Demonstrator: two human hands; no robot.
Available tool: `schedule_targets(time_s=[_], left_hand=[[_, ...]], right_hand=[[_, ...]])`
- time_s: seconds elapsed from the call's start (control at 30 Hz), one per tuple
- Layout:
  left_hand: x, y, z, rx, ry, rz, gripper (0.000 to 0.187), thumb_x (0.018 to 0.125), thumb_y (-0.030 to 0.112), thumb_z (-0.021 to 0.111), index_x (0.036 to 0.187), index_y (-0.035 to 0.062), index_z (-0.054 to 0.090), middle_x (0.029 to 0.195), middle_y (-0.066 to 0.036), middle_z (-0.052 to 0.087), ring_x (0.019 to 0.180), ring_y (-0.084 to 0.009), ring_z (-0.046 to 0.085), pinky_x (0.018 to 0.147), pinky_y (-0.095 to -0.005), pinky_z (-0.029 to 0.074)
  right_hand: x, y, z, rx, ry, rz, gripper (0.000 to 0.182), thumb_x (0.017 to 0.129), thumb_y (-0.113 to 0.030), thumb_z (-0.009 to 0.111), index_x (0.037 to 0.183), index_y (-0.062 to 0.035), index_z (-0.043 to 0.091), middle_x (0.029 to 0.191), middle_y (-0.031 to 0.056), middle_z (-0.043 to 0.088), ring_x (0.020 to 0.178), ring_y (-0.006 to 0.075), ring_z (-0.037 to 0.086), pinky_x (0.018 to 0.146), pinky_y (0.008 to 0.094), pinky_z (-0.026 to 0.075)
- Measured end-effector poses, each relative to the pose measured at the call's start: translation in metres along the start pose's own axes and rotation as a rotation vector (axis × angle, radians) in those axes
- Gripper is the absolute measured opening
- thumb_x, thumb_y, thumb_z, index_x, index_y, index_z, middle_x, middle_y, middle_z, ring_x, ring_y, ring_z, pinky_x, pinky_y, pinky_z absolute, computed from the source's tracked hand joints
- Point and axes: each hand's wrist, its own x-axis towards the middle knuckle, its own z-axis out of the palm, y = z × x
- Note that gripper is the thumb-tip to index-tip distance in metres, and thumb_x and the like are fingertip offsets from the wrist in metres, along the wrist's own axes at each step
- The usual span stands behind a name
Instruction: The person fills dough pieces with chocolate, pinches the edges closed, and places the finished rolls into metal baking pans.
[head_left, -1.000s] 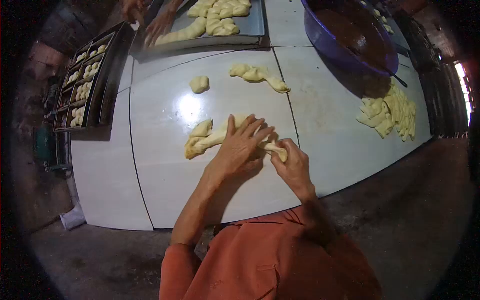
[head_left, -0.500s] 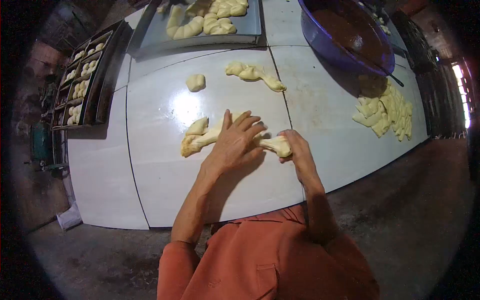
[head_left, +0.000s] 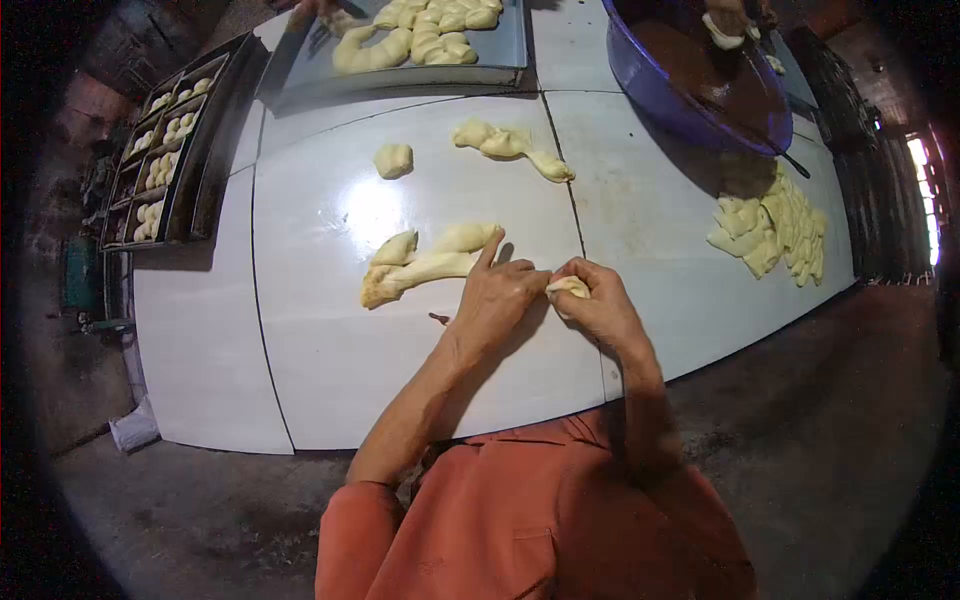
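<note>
The big white counter (head_left: 330,370) fills most of the view; on its far right sits a wide blue bowl (head_left: 650,85) with brown filling inside; at the far edge lies a flat metal tray (head_left: 505,50) with shaped dough on it; to the left stands a dark rack (head_left: 205,150) with small rolls in its slots; a heap of cut dough strips (head_left: 770,225) lies on the right side of the counter; a twisted dough bit (head_left: 510,145) and a little dough lump (head_left: 393,160) lie farther back; in the middle lies a long dough rope (head_left: 415,265), just beside the left hand; the left hand (head_left: 500,300) is curled, with one finger pointing up to the rope, and its fingertips meet the right hand; the right hand (head_left: 600,305) is closed around a small dough piece (head_left: 568,287), which peeks out between the two hands, near the front of the counter.
</note>
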Motion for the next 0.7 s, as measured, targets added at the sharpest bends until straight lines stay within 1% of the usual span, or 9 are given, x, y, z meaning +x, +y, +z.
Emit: schedule_targets(time_s=[0.17, 0.3, 0.33, 0.37, 0.43, 0.47, 0.57, 0.63, 0.7], left_hand=[[-0.007, 0.008, 0.001, 0.078, 0.038, -0.057, 0.028, 0.082, 0.008, 0.07, 0.11, 0.0111, 0.068, 0.112, -0.008, 0.073, 0.112, -0.0234, 0.068, 0.116, -0.0611, 0.029], [-0.011, 0.007, -0.004, 0.155, -0.009, -0.12, 0.041, 0.091, 0.016, 0.065, 0.13, 0.0071, 0.059, 0.129, -0.013, 0.066, 0.129, -0.0305, 0.058, 0.117, -0.0641, 0.025], [-0.011, 0.014, -0.013, 0.125, -0.102, -0.161, 0.065, 0.092, 0.035, 0.069, 0.145, 0.0056, 0.047, 0.143, -0.017, 0.055, 0.139, -0.035, 0.047, 0.118, -0.0663, 0.018], [-0.01, 0.023, -0.017, 0.123, -0.104, -0.15, 0.065, 0.092, 0.035, 0.069, 0.145, 0.0056, 0.047, 0.143, -0.017, 0.055, 0.139, -0.035, 0.047, 0.118, -0.0663, 0.018], [-0.008, 0.038, -0.018, 0.066, 0.001, -0.157, 0.088, 0.083, 0.046, 0.075, 0.15, 0.0026, 0.038, 0.148, -0.022, 0.047, 0.141, -0.0378, 0.041, 0.113, -0.0695, 0.02], [-0.007, 0.046, -0.015, -0.106, 0.011, -0.185, 0.101, 0.077, 0.06, 0.077, 0.151, 0.0044, 0.037, 0.153, -0.021, 0.042, 0.144, -0.0379, 0.038, 0.116, -0.0701, 0.012], [0.011, 0.07, -0.015, -0.573, -0.082, -0.319, 0.07, 0.085, 0.038, 0.079, 0.138, -0.0001, 0.054, 0.122, -0.019, 0.068, 0.114, -0.0324, 0.065, 0.108, -0.0553, 0.042], [0.016, 0.074, -0.012, -0.786, -0.123, -0.494, 0.06, 0.089, 0.033, 0.076, 0.135, -0.0008, 0.057, 0.114, -0.018, 0.071, 0.107, -0.0276, 0.068, 0.101, -0.0469, 0.047], [0.02, 0.076, -0.006, -1.006, -0.168, -0.656, 0.051, 0.092, 0.028, 0.074, 0.131, -0.0015, 0.061, 0.106, -0.016, 0.074, 0.099, -0.0227, 0.07, 0.094, -0.0385, 0.053]], right_hand=[[-0.021, -0.01, -0.023, 0.449, -0.088, 0.181, 0.017, 0.081, -0.01, 0.069, 0.097, -0.0028, 0.065, 0.077, 0.0005, 0.059, 0.064, 0.0062, 0.053, 0.05, 0.0219, 0.039], [-0.042, -0.002, -0.054, 0.809, 0.011, -0.154, 0.022, 0.085, -0.014, 0.066, 0.101, -0.0003, 0.064, 0.088, 0.0068, 0.063, 0.07, 0.01, 0.059, 0.062, 0.0249, 0.05], [-0.041, -0.001, -0.057, 0.923, -0.017, -0.269, 0.027, 0.091, -0.014, 0.062, 0.113, 0.0008, 0.06, 0.107, 0.0133, 0.063, 0.085, 0.014, 0.064, 0.068, 0.0258, 0.055], [-0.041, -0.002, -0.058, 0.924, -0.006, -0.273, 0.027, 0.091, -0.014, 0.062, 0.113, 0.0008, 0.06, 0.107, 0.0133, 0.063, 0.085, 0.014, 0.064, 0.068, 0.0258, 0.055], [-0.039, -0.013, -0.056, 0.846, 0.16, -0.081, 0.03, 0.096, -0.016, 0.06, 0.12, 0.0021, 0.059, 0.112, 0.0135, 0.065, 0.101, 0.0177, 0.065, 0.082, 0.0288, 0.056], [-0.037, 0.003, -0.058, 0.763, 0.126, -0.004, 0.033, 0.096, -0.011, 0.06, 0.125, 0.0023, 0.058, 0.115, 0.0122, 0.066, 0.103, 0.0194, 0.067, 0.089, 0.032, 0.056], [-0.041, 0.012, -0.043, 0.58, 0.022, 0.008, 0.033, 0.096, -0.012, 0.067, 0.125, 0.002, 0.06, 0.115, 0.0132, 0.067, 0.106, 0.0181, 0.065, 0.087, 0.0317, 0.056], [-0.038, 0.023, -0.038, 0.625, 0.022, -0.076, 0.032, 0.095, -0.004, 0.067, 0.125, 0.0011, 0.059, 0.114, 0.0119, 0.068, 0.108, 0.018, 0.065, 0.089, 0.0309, 0.056], [-0.041, 0.019, -0.043, 0.49, 0.137, 0.09, 0.031, 0.095, -0.005, 0.067, 0.124, 0.0012, 0.058, 0.116, 0.0118, 0.067, 0.107, 0.0188, 0.065, 0.091, 0.0305, 0.055]])
